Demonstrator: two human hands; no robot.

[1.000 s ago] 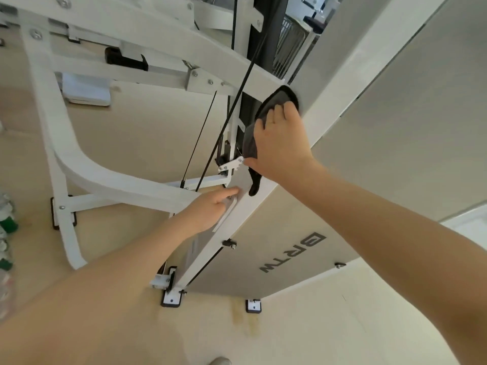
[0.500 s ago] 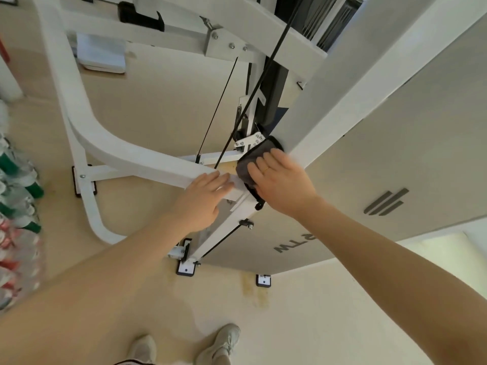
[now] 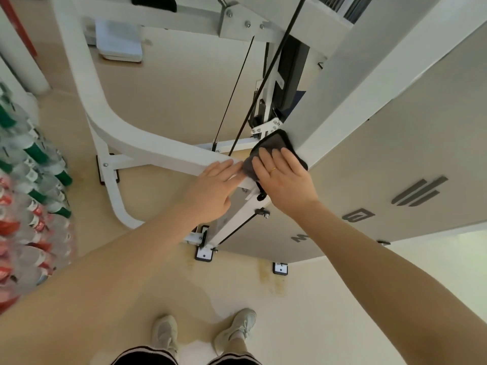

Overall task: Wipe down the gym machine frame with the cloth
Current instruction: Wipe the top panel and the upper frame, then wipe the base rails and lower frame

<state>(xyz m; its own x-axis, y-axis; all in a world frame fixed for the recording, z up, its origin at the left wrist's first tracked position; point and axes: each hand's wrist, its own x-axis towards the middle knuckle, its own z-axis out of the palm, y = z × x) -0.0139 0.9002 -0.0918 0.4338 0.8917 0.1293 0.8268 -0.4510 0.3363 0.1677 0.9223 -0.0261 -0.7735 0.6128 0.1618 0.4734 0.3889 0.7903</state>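
Observation:
The white gym machine frame (image 3: 147, 146) fills the upper view, with a curved beam running to a slanted upright post (image 3: 350, 83). A dark grey cloth (image 3: 276, 143) lies flat on the joint where beam and post meet. My right hand (image 3: 284, 180) presses the cloth against the frame with straight, spread fingers. My left hand (image 3: 210, 191) rests flat on the curved beam just left of the cloth, its fingertips touching the cloth's edge. Part of the cloth hangs below my right palm.
Black cables (image 3: 234, 96) run down through the frame near the cloth. A beige side panel (image 3: 395, 159) with grey logo marks stands to the right. Stacked bottled drinks (image 3: 29, 206) line the left edge. My shoes (image 3: 237, 330) stand on the beige floor below.
My right hand has slid the cloth down the slanted post from higher up to the joint with the curved beam. My left hand shifted up onto the beam. The view tilted downward.

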